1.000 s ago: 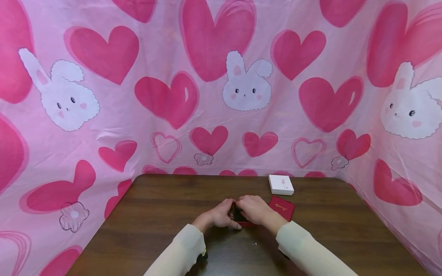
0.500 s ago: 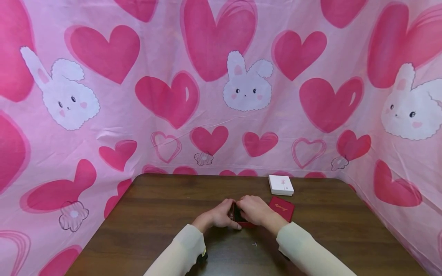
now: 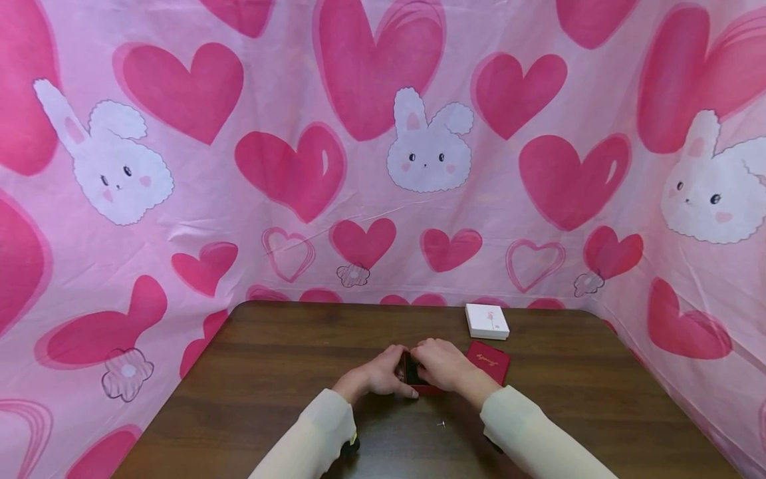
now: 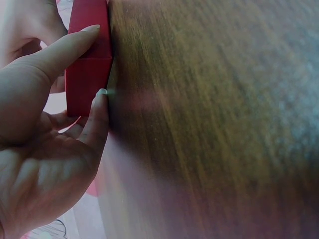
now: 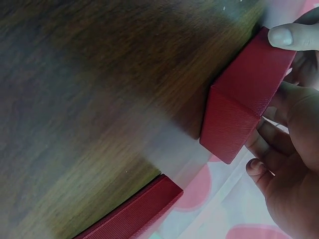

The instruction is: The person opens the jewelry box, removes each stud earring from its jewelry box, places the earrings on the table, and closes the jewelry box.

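An open red jewelry box with a dark inside stands on the table between my hands. My left hand grips its left side, thumb on the front wall and fingers round toward the back, as the left wrist view shows. My right hand bends over the box's right part, its fingers down at the inside and far rim. The right wrist view shows the box's red outer walls beside this hand's curled fingers; what they pinch is hidden. The red lid with gold lettering lies behind my right wrist.
A white box with pink print sits at the back right of the brown wooden table. A tiny shiny silver piece lies in front of the jewelry box. Pink heart-and-rabbit cloth hangs behind and at both sides.
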Available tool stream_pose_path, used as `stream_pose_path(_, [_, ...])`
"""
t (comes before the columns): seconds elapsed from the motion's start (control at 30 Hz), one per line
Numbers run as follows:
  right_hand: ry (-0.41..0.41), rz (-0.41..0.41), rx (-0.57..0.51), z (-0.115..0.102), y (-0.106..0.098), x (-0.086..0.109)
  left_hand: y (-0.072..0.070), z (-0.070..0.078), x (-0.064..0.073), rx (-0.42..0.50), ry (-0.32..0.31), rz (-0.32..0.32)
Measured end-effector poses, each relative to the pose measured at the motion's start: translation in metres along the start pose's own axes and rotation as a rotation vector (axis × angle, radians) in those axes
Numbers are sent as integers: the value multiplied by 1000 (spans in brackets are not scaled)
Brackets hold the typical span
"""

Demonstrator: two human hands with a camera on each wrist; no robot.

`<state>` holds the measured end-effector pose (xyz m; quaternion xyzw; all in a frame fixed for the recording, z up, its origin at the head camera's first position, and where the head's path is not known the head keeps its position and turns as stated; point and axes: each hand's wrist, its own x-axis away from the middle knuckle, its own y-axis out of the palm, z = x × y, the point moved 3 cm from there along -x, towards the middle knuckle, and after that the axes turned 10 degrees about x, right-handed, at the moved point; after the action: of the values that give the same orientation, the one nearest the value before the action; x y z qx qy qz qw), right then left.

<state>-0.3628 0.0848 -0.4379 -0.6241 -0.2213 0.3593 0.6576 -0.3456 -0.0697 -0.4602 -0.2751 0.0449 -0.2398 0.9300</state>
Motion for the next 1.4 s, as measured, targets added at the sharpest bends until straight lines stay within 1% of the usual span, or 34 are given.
stream_pose_path(0.6, [7, -6, -7, 3, 3, -1, 0, 1, 1, -5, -1, -12])
stream_pose_path(0.9, [22, -23, -57, 3, 0, -1, -1, 0, 0, 3, 2, -11])
stream_pose_path(1.27, [25, -22, -96, 6, -1, 0, -1, 1, 0, 0, 5, -19])
stream_pose_path(1.4, [24, -25, -113, 8, -2, 1, -1, 0, 0, -15, 13, -27])
